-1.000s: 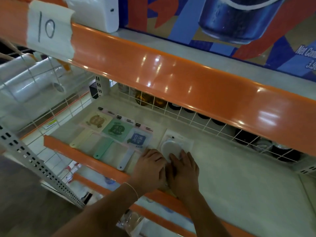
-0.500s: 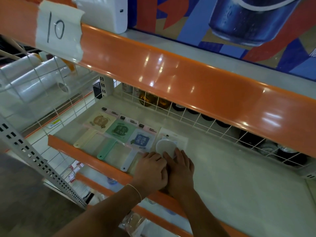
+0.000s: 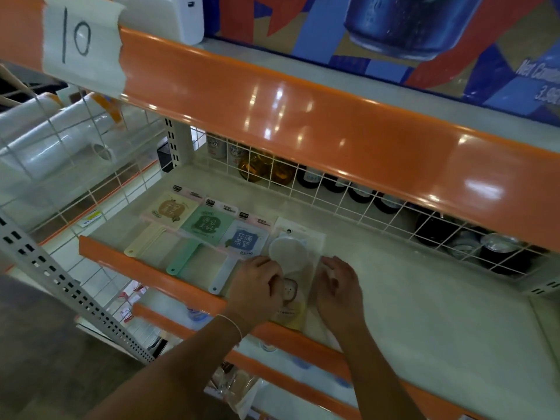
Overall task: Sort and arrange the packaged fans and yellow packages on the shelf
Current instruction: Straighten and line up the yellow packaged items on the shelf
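Three packaged fans lie side by side on the shelf (image 3: 424,304): a beige fan (image 3: 169,211), a green fan (image 3: 208,224) and a blue fan (image 3: 246,241), handles toward the front edge. Right of them lies a yellow package (image 3: 291,294) with a white round piece (image 3: 288,253) and a small bear picture. My left hand (image 3: 257,287) holds the package's left edge with curled fingers. At its right edge, my right hand (image 3: 338,287) holds on with curled fingers too.
An orange lip (image 3: 157,277) runs along the shelf front. A white wire grid (image 3: 348,201) closes the back, with bottles and cans behind it. The orange upper shelf edge (image 3: 303,116) overhangs, and a paper tag marked 10 (image 3: 81,40) is taped to it. A wire basket (image 3: 60,153) of clear rolls stands on the left.
My hands lay together over the package and have moved apart to its two sides, uncovering its lower half with the bear picture. The fans have not moved.
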The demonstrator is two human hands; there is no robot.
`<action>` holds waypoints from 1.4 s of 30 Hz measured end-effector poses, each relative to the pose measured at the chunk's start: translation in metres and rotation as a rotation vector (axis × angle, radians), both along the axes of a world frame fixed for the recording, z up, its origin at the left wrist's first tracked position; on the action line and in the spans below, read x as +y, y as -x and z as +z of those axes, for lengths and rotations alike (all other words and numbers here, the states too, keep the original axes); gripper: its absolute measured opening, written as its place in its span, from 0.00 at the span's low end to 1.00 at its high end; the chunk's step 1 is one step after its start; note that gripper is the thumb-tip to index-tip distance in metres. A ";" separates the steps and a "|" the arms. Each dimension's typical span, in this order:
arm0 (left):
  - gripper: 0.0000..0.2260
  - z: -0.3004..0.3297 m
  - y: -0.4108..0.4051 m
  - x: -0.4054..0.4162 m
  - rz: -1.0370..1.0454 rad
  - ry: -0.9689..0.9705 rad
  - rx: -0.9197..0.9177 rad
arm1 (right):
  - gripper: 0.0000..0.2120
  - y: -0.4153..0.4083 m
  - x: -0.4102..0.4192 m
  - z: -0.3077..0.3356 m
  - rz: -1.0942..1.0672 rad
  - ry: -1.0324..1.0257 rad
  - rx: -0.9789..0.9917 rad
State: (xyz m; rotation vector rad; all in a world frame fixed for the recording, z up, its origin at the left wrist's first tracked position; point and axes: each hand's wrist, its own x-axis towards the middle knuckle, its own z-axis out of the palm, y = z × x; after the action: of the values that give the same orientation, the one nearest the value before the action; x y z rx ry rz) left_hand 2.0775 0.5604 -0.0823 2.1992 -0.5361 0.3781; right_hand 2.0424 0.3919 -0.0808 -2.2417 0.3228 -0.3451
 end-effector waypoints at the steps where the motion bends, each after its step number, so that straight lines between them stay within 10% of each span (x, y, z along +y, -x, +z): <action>1: 0.09 0.000 0.000 0.001 0.007 0.060 0.020 | 0.13 0.006 -0.012 0.002 -0.067 -0.057 0.005; 10: 0.11 0.016 0.010 -0.035 -0.026 -0.041 0.012 | 0.09 0.064 -0.112 0.010 -0.336 -0.142 0.013; 25: 0.17 0.066 0.100 -0.326 -0.501 -0.288 0.211 | 0.13 0.198 -0.317 0.056 -0.599 0.096 -0.034; 33: 0.18 0.074 0.140 -0.419 -0.610 -0.354 0.278 | 0.37 0.233 -0.402 0.057 -0.760 0.319 0.406; 42: 0.20 0.071 0.159 -0.450 -0.634 -0.425 0.268 | 0.47 0.244 -0.424 0.047 -0.743 0.267 0.468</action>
State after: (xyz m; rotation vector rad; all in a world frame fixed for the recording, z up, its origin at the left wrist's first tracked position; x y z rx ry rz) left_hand 1.9183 0.1105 -0.0113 2.2673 -1.1931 -0.3944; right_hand 1.7983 -0.0320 -0.0333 -2.3700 1.4436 -0.2445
